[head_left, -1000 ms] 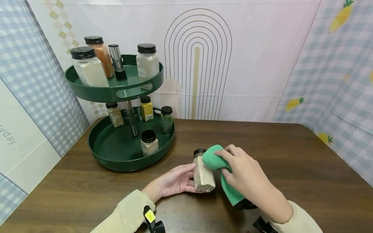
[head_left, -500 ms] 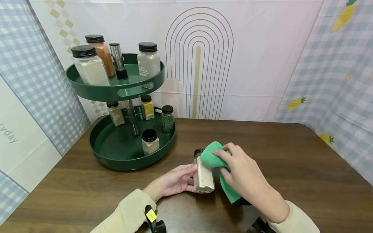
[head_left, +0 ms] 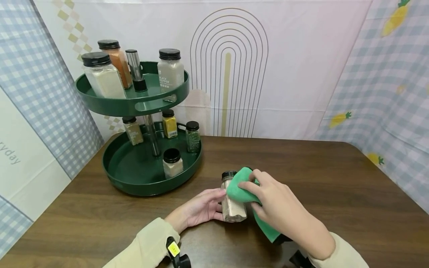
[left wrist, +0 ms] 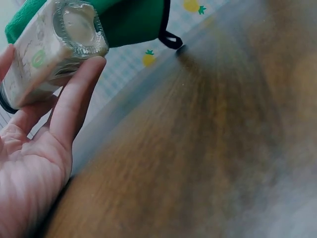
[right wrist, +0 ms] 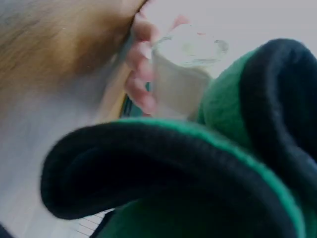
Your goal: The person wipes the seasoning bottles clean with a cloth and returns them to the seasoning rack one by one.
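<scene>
A clear spice jar [head_left: 234, 209] with a black lid and pale contents is tilted above the table, its base toward the person. My left hand [head_left: 204, 208] grips it from the left side, thumb in front and fingers behind. In the left wrist view the jar [left wrist: 47, 59] shows its ribbed base and a green mark on its label. My right hand [head_left: 278, 201] pinches a green cloth [head_left: 239, 188] and presses it on the jar's upper right side. The cloth's dark-edged folds [right wrist: 148, 129] fill much of the right wrist view, where the right fingers are hidden.
A two-tier green rack [head_left: 144, 190] stands at the left. Large jars, among them a black pepper jar [head_left: 170, 74], sit on its upper tier; small jars, one yellow [head_left: 169, 125], sit below. A patterned cloth backdrop [head_left: 288, 74] rises behind the wooden table [head_left: 335, 186].
My right hand has slid the green cloth slightly down and left along the jar. The left hand keeps its hold, and the jar has barely moved.
</scene>
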`<action>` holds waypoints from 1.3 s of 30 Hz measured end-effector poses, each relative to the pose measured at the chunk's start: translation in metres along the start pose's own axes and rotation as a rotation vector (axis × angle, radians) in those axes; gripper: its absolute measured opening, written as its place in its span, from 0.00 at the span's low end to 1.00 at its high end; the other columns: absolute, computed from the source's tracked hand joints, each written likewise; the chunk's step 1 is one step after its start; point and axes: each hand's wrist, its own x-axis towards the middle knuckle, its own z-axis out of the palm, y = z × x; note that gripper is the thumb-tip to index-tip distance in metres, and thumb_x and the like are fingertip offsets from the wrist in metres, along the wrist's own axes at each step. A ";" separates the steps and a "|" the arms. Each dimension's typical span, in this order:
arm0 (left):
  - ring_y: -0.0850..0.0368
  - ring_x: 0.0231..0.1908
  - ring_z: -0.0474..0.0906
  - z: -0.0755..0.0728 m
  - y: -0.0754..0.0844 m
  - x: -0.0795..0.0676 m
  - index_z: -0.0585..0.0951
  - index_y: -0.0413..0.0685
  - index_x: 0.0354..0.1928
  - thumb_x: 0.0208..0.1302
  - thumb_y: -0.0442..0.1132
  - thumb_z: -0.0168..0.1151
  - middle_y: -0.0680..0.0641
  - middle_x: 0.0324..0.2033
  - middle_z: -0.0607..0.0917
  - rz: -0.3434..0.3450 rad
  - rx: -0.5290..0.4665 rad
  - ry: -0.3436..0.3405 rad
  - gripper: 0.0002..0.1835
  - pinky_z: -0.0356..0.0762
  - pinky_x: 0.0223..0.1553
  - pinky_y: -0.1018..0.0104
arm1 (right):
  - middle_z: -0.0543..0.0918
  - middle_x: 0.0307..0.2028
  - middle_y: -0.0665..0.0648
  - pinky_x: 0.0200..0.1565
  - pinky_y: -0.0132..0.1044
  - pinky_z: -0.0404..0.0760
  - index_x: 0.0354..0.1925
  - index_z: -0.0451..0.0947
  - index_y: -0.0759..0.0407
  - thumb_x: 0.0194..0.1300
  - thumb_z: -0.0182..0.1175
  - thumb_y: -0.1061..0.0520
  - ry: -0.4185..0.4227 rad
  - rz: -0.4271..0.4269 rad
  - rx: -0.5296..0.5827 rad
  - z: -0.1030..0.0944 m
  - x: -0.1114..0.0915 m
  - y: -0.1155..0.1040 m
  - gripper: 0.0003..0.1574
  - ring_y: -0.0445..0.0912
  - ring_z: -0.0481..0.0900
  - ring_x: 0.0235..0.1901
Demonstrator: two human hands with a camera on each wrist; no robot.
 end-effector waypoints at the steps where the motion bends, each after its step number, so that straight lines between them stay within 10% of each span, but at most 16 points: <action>1: 0.51 0.46 0.79 0.000 0.000 0.000 0.56 0.34 0.67 0.71 0.46 0.46 0.47 0.55 0.73 0.005 -0.010 -0.001 0.30 0.80 0.46 0.59 | 0.72 0.37 0.47 0.23 0.26 0.69 0.42 0.81 0.50 0.42 0.66 0.67 -0.014 -0.009 0.002 -0.002 0.000 0.000 0.25 0.39 0.69 0.30; 17: 0.56 0.44 0.81 0.000 0.002 0.001 0.54 0.37 0.67 0.71 0.47 0.43 0.48 0.47 0.79 0.097 -0.125 0.106 0.29 0.79 0.47 0.62 | 0.73 0.40 0.43 0.30 0.26 0.73 0.42 0.82 0.43 0.46 0.62 0.69 -0.173 -0.072 0.111 -0.033 -0.007 0.006 0.26 0.34 0.73 0.31; 29: 0.59 0.44 0.79 -0.001 -0.002 -0.001 0.68 0.48 0.57 0.65 0.40 0.50 0.52 0.42 0.81 0.156 -0.133 -0.038 0.18 0.78 0.47 0.63 | 0.77 0.41 0.48 0.33 0.39 0.77 0.48 0.79 0.50 0.45 0.66 0.69 0.121 0.171 0.074 -0.016 0.001 0.007 0.29 0.43 0.76 0.40; 39: 0.55 0.47 0.79 -0.005 -0.002 0.000 0.61 0.52 0.61 0.67 0.41 0.52 0.49 0.49 0.79 0.172 -0.106 -0.192 0.23 0.79 0.44 0.60 | 0.76 0.42 0.51 0.32 0.36 0.77 0.47 0.80 0.52 0.41 0.67 0.70 0.204 0.044 0.087 0.000 0.002 0.004 0.31 0.43 0.76 0.38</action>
